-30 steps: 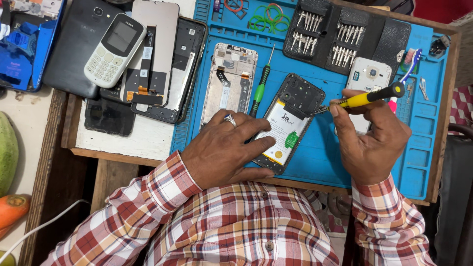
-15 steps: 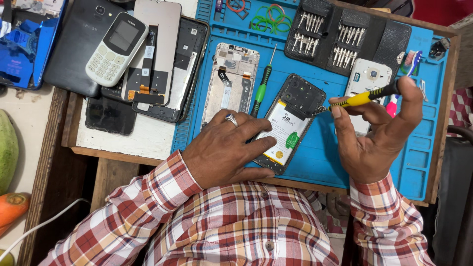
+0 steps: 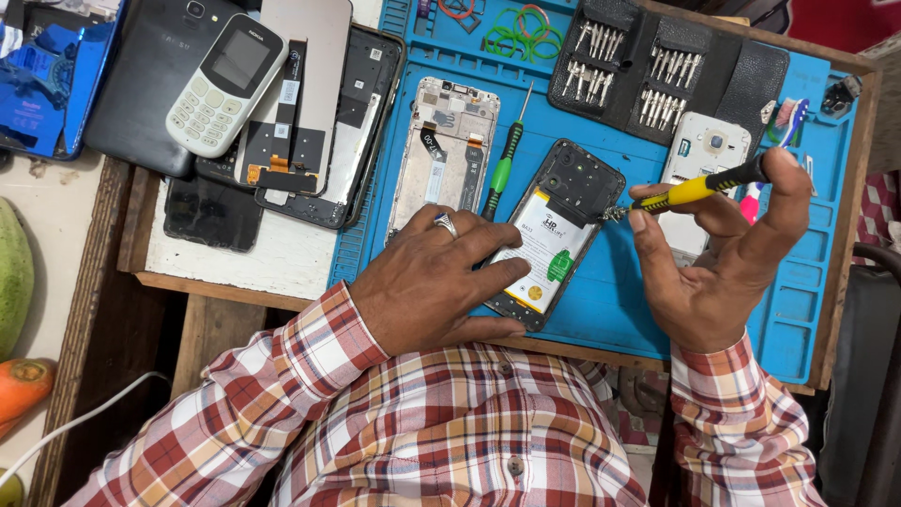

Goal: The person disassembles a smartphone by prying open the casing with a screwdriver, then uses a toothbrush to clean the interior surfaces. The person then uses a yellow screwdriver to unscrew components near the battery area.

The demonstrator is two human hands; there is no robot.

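While the left hand [image 3: 427, 286] presses flat, fingers spread, on the opened black smartphone with its white battery exposed [image 3: 554, 235] lying on the blue silicone repair mat [image 3: 619, 310], the right hand [image 3: 718, 253] pinches a yellow-handled black screwdriver [image 3: 694, 190], tip touching the phone's upper edge.

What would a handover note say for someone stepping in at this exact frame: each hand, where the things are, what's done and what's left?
Left hand: flat on the opened phone, pinning it to the blue mat.
Right hand: grips a yellow-handled screwdriver, tip at the phone's upper right edge.
Done: back cover is off, battery exposed.
Left: the screw under the tip; whether it is loose cannot be told.
Nearby: green screwdriver beside the phone, bit case above.
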